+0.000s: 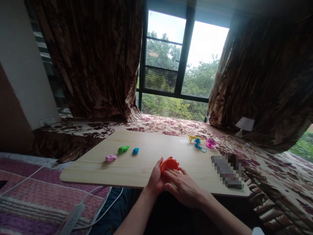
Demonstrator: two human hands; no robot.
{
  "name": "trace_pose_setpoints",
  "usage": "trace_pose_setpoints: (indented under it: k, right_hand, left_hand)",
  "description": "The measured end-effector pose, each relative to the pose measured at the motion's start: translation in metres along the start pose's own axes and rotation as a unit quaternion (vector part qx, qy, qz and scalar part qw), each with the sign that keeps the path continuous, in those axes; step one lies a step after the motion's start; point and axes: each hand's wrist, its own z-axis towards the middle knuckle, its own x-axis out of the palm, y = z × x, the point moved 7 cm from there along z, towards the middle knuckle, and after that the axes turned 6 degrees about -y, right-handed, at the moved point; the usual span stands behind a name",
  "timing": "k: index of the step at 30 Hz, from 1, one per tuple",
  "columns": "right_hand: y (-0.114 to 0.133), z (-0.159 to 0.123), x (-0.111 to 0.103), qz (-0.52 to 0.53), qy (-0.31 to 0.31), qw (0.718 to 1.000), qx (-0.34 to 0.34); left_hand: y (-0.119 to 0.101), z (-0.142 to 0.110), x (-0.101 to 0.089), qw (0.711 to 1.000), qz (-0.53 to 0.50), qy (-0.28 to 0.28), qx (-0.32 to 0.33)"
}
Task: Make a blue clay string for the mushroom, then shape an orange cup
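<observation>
My left hand (154, 178) cups a flattened orange disc of what looks like modelling clay (168, 164) from below, just above the table's near edge. My right hand (182, 184) lies across it from the right, its fingers stretched out and pressed on the disc's face. Part of the disc is hidden under those fingers. Further left on the table are a pink lump (111, 158), a green lump (123, 149) and a small blue lump (135, 150).
The pale wooden table (97, 173) also bears a blue mushroom-like figure (197, 141), a yellow piece (194, 138), a pink figure (210, 142) and a pixelated dark object (227, 171). A white lamp (245, 124) stands beyond. At lower left is a power strip (73, 217) with cables.
</observation>
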Motion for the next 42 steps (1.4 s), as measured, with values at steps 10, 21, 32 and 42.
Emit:
trace_pose_setpoints:
  k: [10, 21, 32, 42]
  right_hand:
    - [-0.001, -0.001, -0.012, -0.028, -0.011, 0.999, -0.021]
    - [-0.001, 0.005, 0.003, 0.006, -0.015, 1.000, 0.000]
    - [-0.075, 0.025, -0.018, 0.176, -0.202, 0.960, 0.085]
    - [-0.097, 0.045, 0.026, 0.298, -0.292, 0.899, 0.131]
  left_hand:
    - [-0.001, 0.001, 0.000, 1.000, 0.013, -0.001, 0.028]
    - [-0.004, 0.003, -0.003, 0.999, 0.032, -0.019, 0.010]
    - [-0.015, 0.004, 0.011, 0.965, 0.254, -0.054, -0.031]
    - [-0.056, -0.004, 0.003, 0.807, 0.461, -0.157, 0.333]
